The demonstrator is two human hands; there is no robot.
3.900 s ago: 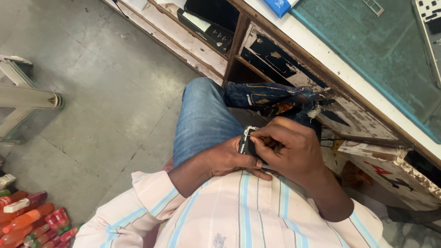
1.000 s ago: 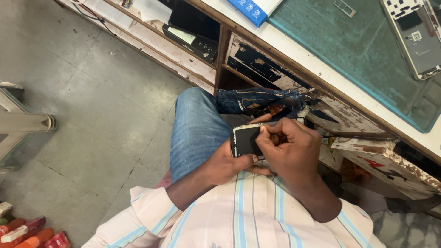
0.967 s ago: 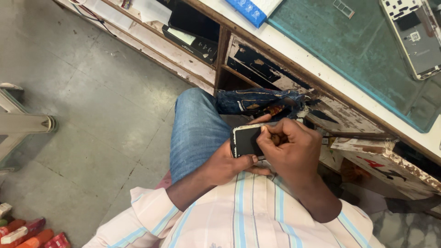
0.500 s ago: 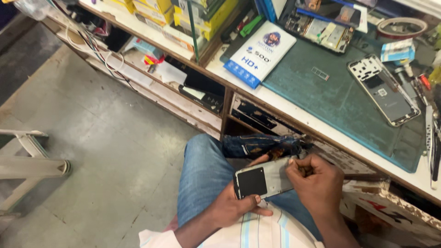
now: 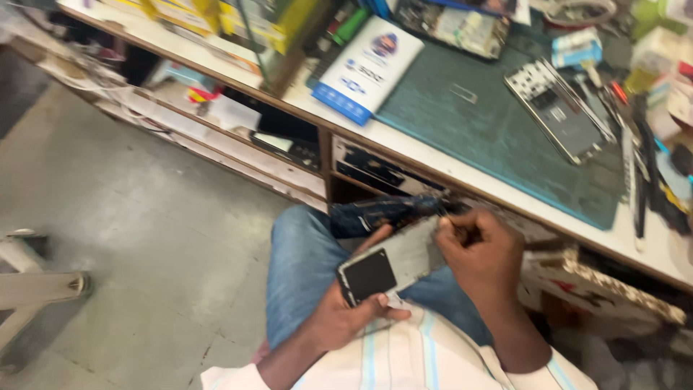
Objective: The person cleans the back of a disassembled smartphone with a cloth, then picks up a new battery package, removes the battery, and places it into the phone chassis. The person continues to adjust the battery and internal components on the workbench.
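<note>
1. The phone [image 5: 393,266], stripped of its back cover, sits over the person's lap, just below the front edge of the bench [image 5: 462,184]. Its grey inner frame faces up, with a dark square patch at the end nearest the person.
2. Its long axis runs on a slant, from lower left near the person's body up and right toward the bench edge.
3. The left hand [image 5: 345,318] cradles the phone from beneath at the lower, dark end, the thumb lying across that edge and the fingers curled under; it is closed around the phone.
4. The right hand [image 5: 482,253] is at the phone's upper right end, fingers bunched together against the top corner. It seems to pinch something small there, perhaps a thin tool, but motion blur keeps me from telling what.
5. So the phone lies between the two hands, the right one at the far end, the left at the near end bearing the weight.
6. On the bench, a green mat [image 5: 498,130] carries a second opened phone [image 5: 559,112], well apart from the hands. A white and blue box [image 5: 368,68] lies to the left of the mat, and small tools crowd the right edge.
7. Blue jeans [image 5: 299,267] and grey floor [image 5: 130,209] fill the left.
</note>
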